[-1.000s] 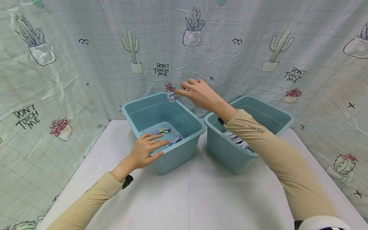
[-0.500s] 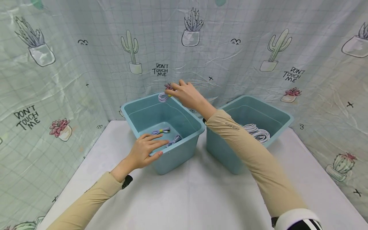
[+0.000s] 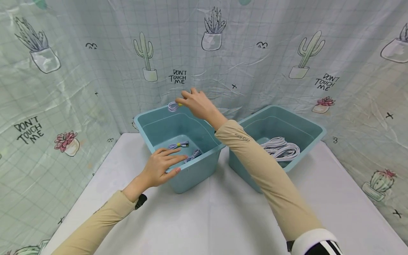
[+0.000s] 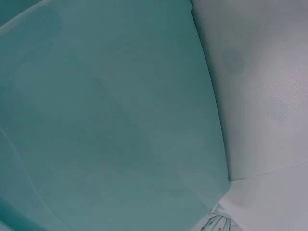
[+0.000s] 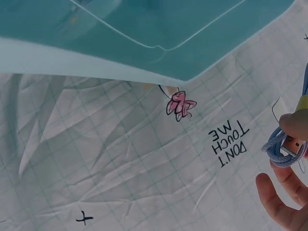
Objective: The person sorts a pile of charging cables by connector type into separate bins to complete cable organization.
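My right hand (image 3: 198, 104) pinches a coiled lilac-blue USB cable (image 3: 173, 106) over the back rim of the left teal bin (image 3: 196, 177). In the right wrist view the held cable (image 5: 275, 150) shows a metal USB plug and a yellow tie, with thumb and fingertips around it. My left hand (image 3: 162, 166) rests with fingers spread on the left bin's near rim. Inside that bin lie two bundled cables, one with a yellow tie (image 3: 178, 145) and another cable (image 3: 193, 156) closer to the near wall. The left wrist view is filled mostly by teal bin wall (image 4: 115, 115).
A second teal bin (image 3: 306, 122) stands to the right, holding several coiled white cables (image 3: 282, 148), partly covered by the right sleeve. Both bins are on a white table (image 3: 204, 219). A cactus-print curtain (image 3: 242, 53) encloses the back and sides.
My right hand has moved left with the cable, from near the left bin's right side to above its back rim. More white cables show in the right bin. The left hand stays put.
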`<state>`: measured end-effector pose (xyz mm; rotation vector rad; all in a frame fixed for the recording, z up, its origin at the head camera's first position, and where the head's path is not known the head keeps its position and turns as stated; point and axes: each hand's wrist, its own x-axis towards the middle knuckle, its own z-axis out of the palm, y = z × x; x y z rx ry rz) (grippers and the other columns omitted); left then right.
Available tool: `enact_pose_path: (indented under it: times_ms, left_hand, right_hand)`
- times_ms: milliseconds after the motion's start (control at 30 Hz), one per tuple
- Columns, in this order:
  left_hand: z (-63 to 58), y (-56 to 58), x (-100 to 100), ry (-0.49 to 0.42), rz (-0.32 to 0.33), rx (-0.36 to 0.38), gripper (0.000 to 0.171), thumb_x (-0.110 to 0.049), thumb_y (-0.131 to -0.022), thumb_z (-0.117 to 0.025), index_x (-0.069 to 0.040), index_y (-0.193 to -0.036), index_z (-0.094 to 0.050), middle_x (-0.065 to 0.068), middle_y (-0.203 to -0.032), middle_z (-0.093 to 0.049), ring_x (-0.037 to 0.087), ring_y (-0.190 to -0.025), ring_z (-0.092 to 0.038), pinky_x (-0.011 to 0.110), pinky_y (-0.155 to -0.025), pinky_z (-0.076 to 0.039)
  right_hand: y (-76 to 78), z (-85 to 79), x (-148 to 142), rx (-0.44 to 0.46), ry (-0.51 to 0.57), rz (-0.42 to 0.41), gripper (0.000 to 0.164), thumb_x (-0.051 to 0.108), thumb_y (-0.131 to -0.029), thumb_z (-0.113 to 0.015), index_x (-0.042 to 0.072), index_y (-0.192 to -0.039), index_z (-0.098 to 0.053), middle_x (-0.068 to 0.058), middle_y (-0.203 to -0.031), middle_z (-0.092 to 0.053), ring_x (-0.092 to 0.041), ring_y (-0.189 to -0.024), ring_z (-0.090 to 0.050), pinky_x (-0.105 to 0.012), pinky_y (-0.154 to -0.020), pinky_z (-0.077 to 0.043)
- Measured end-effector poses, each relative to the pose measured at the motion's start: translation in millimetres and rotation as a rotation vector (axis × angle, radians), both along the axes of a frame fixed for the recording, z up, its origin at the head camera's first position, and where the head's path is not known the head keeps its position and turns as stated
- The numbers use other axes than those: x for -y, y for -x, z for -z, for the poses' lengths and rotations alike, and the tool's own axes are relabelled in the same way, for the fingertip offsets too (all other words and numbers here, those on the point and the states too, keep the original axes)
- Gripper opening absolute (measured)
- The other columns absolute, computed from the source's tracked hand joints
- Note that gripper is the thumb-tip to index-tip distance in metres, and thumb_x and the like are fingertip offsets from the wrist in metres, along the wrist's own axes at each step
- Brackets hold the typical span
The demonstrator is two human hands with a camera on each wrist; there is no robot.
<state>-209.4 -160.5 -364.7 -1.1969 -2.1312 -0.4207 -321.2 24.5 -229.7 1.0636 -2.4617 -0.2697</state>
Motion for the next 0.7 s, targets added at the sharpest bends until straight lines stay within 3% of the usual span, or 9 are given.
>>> enact_pose_path:
  times_ms: [300, 567, 700]
  left_hand:
    - [0.3, 0.5, -1, 0.004, 0.003, -0.002, 0.052, -0.047, -0.094, -0.026, -0.017, -0.111, -0.064, 0.002, -0.106, -0.067, 0.023, -0.102, -0.061, 0.042, -0.083, -0.044]
    - [0.8, 0.6, -1, 0.013, -0.006, 0.003, 0.048, -0.046, -0.094, -0.029, -0.016, -0.112, -0.064, 0.003, -0.108, -0.067, 0.024, -0.102, -0.061, 0.042, -0.084, -0.043]
    - [0.0, 1.3, -1, 0.013, -0.007, 0.004, 0.048, -0.046, -0.094, -0.029, -0.018, -0.113, -0.063, 0.003, -0.108, -0.066, 0.023, -0.103, -0.060, 0.042, -0.084, -0.043]
  right_hand:
    - [-0.4, 10.0, -5, -0.028, 0.003, -0.012, 0.037, 0.017, -0.091, -0.050, 0.025, -0.127, -0.046, -0.007, -0.121, -0.045, -0.028, -0.106, -0.047, -0.038, -0.069, -0.050]
    - [-5.1, 16.7, -24, 0.056, 0.023, 0.004, 0.039, 0.018, -0.089, -0.054, 0.023, -0.127, -0.048, -0.006, -0.119, -0.051, -0.026, -0.108, -0.047, -0.039, -0.078, -0.049]
    - [-7.7, 15.9, -35, 0.083, 0.030, 0.002, 0.038, 0.017, -0.087, -0.057, 0.022, -0.124, -0.050, -0.006, -0.115, -0.054, -0.024, -0.104, -0.048, -0.037, -0.076, -0.048]
